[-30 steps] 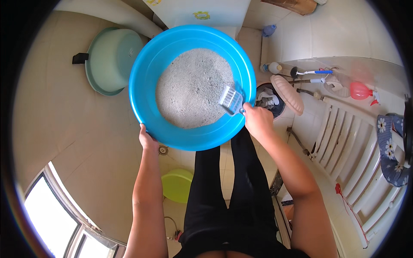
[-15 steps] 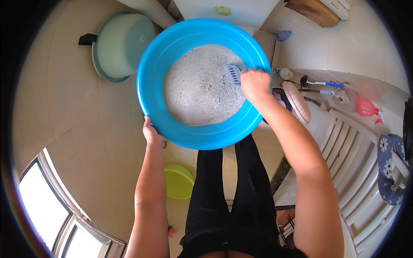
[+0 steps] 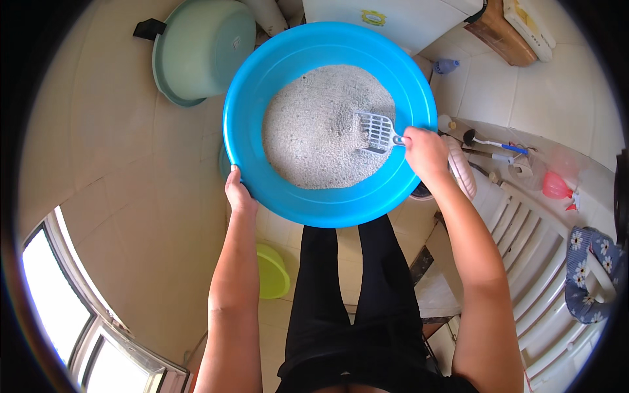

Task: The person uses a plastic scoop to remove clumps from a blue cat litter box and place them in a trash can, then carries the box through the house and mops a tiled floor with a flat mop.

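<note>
A round blue basin [image 3: 288,196] is held up in front of me, with a bed of grey, grainy cat litter [image 3: 314,131] in it. My left hand [image 3: 240,192] grips the basin's rim at its lower left, thumb on top and the other fingers hidden underneath. At the right side of the basin, my right hand [image 3: 426,154] is closed round the handle of a pale grey slotted litter scoop [image 3: 378,132]. The scoop's slotted head lies on the litter's right part, its front edge touching the grains.
A pale green tub [image 3: 206,52] hangs at the upper left wall. On the floor below stands a lime green basin [image 3: 270,272]. A white slatted rack [image 3: 537,262] with a blue flowered cloth [image 3: 590,275] is at right, near a pink spray bottle [image 3: 555,186] and a brush [image 3: 498,144].
The scoop has moved down, and its slotted head now shows more fully, turned flatter. My right hand has shifted right and down with it. The basin sits further right in view.
</note>
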Tool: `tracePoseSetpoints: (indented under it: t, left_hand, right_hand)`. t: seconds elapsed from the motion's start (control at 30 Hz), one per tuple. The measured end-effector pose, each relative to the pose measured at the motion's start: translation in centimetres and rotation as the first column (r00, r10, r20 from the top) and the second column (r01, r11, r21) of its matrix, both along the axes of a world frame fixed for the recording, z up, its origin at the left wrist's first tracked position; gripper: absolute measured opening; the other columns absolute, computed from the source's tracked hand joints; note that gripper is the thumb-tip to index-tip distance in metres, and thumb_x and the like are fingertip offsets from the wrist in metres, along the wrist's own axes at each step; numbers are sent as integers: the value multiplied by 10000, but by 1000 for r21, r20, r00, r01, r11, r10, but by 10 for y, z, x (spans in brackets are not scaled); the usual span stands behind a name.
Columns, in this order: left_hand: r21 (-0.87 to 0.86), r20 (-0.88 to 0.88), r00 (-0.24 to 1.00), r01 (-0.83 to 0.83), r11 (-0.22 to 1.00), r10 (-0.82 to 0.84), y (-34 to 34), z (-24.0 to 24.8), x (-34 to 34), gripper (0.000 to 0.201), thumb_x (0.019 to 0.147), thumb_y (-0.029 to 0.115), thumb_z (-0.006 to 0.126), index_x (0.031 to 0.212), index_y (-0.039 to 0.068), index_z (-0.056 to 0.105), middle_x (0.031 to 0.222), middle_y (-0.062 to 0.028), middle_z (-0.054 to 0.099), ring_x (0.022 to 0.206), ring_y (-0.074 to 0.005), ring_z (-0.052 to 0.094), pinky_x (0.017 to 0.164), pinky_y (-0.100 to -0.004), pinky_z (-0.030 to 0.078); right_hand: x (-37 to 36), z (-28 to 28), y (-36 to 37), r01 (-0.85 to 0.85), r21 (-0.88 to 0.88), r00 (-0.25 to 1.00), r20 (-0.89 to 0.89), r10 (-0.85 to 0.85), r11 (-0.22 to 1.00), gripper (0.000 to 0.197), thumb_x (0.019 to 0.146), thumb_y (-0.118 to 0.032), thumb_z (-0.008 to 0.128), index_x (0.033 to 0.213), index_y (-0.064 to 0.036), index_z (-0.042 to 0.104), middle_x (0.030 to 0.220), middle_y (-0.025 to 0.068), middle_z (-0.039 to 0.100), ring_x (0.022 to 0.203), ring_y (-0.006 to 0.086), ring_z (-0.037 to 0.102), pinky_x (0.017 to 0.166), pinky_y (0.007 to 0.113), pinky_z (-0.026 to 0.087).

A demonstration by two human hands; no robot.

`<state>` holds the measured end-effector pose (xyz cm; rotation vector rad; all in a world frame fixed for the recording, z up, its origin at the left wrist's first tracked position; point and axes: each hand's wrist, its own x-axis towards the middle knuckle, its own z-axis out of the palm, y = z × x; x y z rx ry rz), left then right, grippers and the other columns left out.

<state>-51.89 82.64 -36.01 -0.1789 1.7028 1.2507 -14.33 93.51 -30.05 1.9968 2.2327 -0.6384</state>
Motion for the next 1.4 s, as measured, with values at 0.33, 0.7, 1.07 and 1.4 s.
tracePoseSetpoints:
  t: [0.33, 0.7, 1.07, 1.4]
  left_hand:
    - [-4, -17, 1000, 10, 1000, -10, 2, 3, 2, 371, 935, 317, 467, 1089, -15, 533, 1065, -116, 564, 962, -240, 541, 843, -378, 456]
    - [-18, -32, 998, 55, 998, -55, 2, 5, 2, 427, 938, 327, 450, 1181, -22, 485, 1177, -155, 517, 1037, -281, 522, 925, -412, 426]
    - [24, 15, 999, 44, 999, -45, -4, -2, -3, 450, 941, 330, 438, 1208, -31, 465, 1215, -167, 491, 1072, -285, 501, 949, -406, 407]
    - [1, 27, 996, 82, 997, -82, -3, -3, -8, 479, 944, 348, 432, 1250, -20, 435, 1275, -156, 456, 1106, -280, 486, 963, -395, 398]
  right_hand:
    - [-12, 6, -15, 204, -70, 937, -275, -215, 977, 94, 820, -200, 597, 834, -119, 642, 678, 113, 606, 643, 305, 589, 574, 404, 442]
    - [-24, -10, -17, 116, 98, 919, -389, -69, 988, 48, 787, -140, 611, 779, -93, 615, 700, 108, 605, 658, 331, 583, 573, 415, 442]
    - [-30, -5, -28, 79, 190, 899, -437, 12, 979, 22, 765, -99, 615, 776, -81, 607, 740, 102, 613, 686, 307, 593, 592, 402, 455]
    - [-1, 21, -31, 158, 19, 922, -360, -141, 987, 58, 782, -115, 599, 764, -68, 629, 658, 136, 601, 623, 333, 590, 563, 417, 458]
